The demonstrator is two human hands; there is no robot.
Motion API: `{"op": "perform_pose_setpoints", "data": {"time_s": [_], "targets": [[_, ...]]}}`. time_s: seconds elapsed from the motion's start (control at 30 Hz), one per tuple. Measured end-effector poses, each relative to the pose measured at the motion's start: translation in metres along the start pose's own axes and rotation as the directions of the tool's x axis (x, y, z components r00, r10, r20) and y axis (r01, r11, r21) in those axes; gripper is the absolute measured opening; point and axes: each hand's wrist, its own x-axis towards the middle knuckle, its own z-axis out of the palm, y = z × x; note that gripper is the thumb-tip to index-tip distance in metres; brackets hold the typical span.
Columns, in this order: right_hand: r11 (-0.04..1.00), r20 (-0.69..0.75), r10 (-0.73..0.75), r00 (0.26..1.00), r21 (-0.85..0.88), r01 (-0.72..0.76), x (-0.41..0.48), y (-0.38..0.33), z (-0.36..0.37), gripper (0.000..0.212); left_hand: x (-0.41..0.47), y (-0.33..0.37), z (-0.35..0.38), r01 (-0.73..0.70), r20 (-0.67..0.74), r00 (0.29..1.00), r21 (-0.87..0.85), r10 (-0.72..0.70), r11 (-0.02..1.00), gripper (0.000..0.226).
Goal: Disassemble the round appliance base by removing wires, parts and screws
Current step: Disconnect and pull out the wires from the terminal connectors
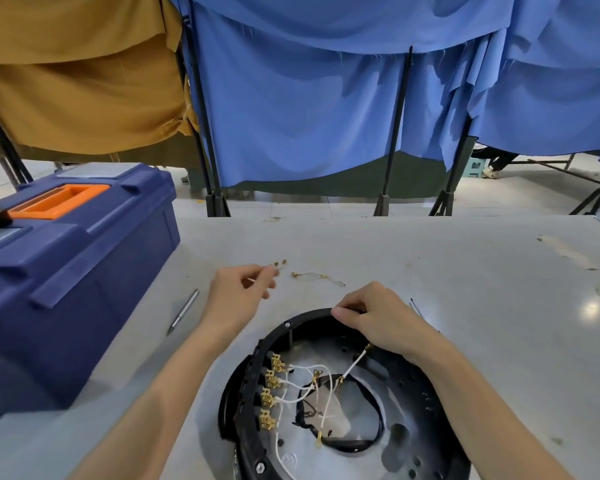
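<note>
Sitting at the near edge of the grey table, a little right of middle: round appliance base, black, open side up, pale plate inside. Its near part runs out of view. A row of brass terminals lines the left inner wall. White wires run from them toward the middle, crossing a black cable loop. Hex bolt on the near left rim.

Right hand: fingers curled over the far rim of the base, thumb pressed on it, gripping.

Left hand: raised off the table just beyond the base on the left, fingers drawn in, pinching a short wire with a metal end.

Just past that hand lie two small loose terminals. To their right lies a thin loose wire, flat on the table.

Left of the left hand, a slim pointed metal tool. Far left, a blue toolbox, lid down, orange handle.

Behind the table, blue cloth and mustard cloth hang on dark stands.
</note>
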Motion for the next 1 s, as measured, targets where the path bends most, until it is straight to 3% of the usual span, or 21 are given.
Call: {"op": "perform_pose_setpoints", "data": {"time_s": [0.07,0.17,0.33,0.43,0.53,0.7,1.0], "targets": [[1.000,-0.016,0.000,1.000,0.002,0.000,-0.002,-0.002,0.000,0.022,-0.026,0.004,-0.003,-0.015,0.141,0.990,-0.021,0.018,1.000,0.013],[1.000,-0.075,-0.010,0.997,0.029,0.012,-0.005,-0.006,0.001,0.016,-0.058,0.001,-0.006,0.004,0.204,0.979,0.000,-0.004,1.000,0.010],[0.974,-0.318,-0.228,0.920,-0.073,0.216,-0.018,-0.030,0.003,0.005,-0.085,-0.004,-0.007,0.075,0.097,0.993,-0.137,-0.062,0.988,0.017],[0.959,-0.078,-0.284,0.956,-0.028,0.282,-0.026,-0.045,0.011,0.005,-0.093,-0.004,-0.007,0.104,0.017,0.994,-0.250,-0.103,0.963,0.019],[0.961,0.114,-0.243,0.963,-0.109,0.256,-0.029,-0.050,0.028,0.007,-0.099,-0.006,-0.009,0.108,-0.042,0.991,-0.305,-0.127,0.946,0.023],[0.969,0.191,-0.156,0.969,-0.163,0.188,-0.029,-0.052,0.036,0.006,-0.107,-0.010,-0.009,0.123,-0.114,0.979,-0.321,-0.167,0.939,0.012],[0.935,0.183,-0.201,0.962,-0.258,0.245,-0.026,-0.056,0.045,0.007,-0.112,-0.011,-0.005,0.085,-0.147,0.979,-0.336,-0.142,0.938,0.005]]}}
